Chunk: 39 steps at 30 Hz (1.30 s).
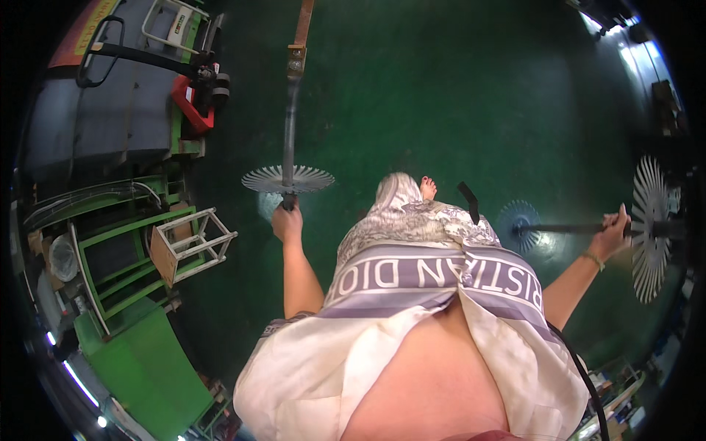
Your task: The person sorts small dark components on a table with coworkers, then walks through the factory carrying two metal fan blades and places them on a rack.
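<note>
My left hand [288, 222] is closed around the dark lower end of a long metal rod [290, 121]. Just beyond the fist, a round slotted metal disc [316, 178] surrounds the rod, which runs forward to a brownish flat bar [302, 33] joined by a bracket. Out to the right, my right hand [610, 235] grips a dark metal shaft [566, 228], though some fingers are partly hidden. A large slotted disc [647, 264] stands right beside that hand. At the shaft's inner end is another slotted disc [519, 213], looking smaller.
Green floor [434, 88] lies ahead, with a bare foot [428, 188] showing. On the left are a red pallet jack [193, 110], a small stool-like frame [193, 246], a green metal frame [110, 264] and a green box-shaped surface [143, 360]. A black cable [588, 382] hangs at my right side.
</note>
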Tool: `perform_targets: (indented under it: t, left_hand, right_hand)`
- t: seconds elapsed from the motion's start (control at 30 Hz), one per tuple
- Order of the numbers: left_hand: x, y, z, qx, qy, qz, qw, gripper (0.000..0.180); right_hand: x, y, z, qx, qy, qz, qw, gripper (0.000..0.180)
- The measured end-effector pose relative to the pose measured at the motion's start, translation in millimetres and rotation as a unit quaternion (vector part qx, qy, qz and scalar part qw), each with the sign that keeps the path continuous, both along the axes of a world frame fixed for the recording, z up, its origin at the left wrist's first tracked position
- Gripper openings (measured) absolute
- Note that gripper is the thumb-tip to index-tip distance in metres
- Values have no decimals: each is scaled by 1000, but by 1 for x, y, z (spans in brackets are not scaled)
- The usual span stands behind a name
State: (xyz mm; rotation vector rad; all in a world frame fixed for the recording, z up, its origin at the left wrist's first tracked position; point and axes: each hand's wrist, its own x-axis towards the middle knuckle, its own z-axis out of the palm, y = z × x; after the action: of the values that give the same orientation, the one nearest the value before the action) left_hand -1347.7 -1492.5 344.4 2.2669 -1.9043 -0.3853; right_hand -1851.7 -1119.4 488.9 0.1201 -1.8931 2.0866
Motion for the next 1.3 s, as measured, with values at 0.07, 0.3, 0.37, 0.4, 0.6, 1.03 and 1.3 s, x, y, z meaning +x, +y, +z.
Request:
perform_targets:
  t: [0.07, 0.3, 0.37, 0.4, 0.6, 1.03, 1.3]
  left_hand:
    - [-27, -87, 19, -16, -34, 12, 999, 34]
    - [-120, -187, 40, 26, -24, 15, 999, 37]
    - [-159, -232, 30, 23, -39, 2, 999, 39]
    - [-184, -243, 31, 25, -49, -3, 998, 39]
    - [-315, -350, 18, -11, 51, -62, 997, 42]
    - [-524, -490, 127, -41, 93, -31, 994, 37]
    - [-652, -666, 173, -66, 138, -49, 987, 38]
  right_hand:
    - [-36, -114, 14, -29, -2, 43, 999, 30]
    - [-138, -256, 67, -52, 23, 53, 997, 33]
    - [-161, -288, 63, -63, 25, 42, 997, 33]
    - [-176, -295, 65, -72, 32, 45, 996, 33]
    - [-249, -327, 43, -118, 71, -18, 990, 32]
    - [-521, -514, 186, -104, 102, 1, 989, 31]
    - [-664, -697, 281, -69, 164, 67, 982, 34]
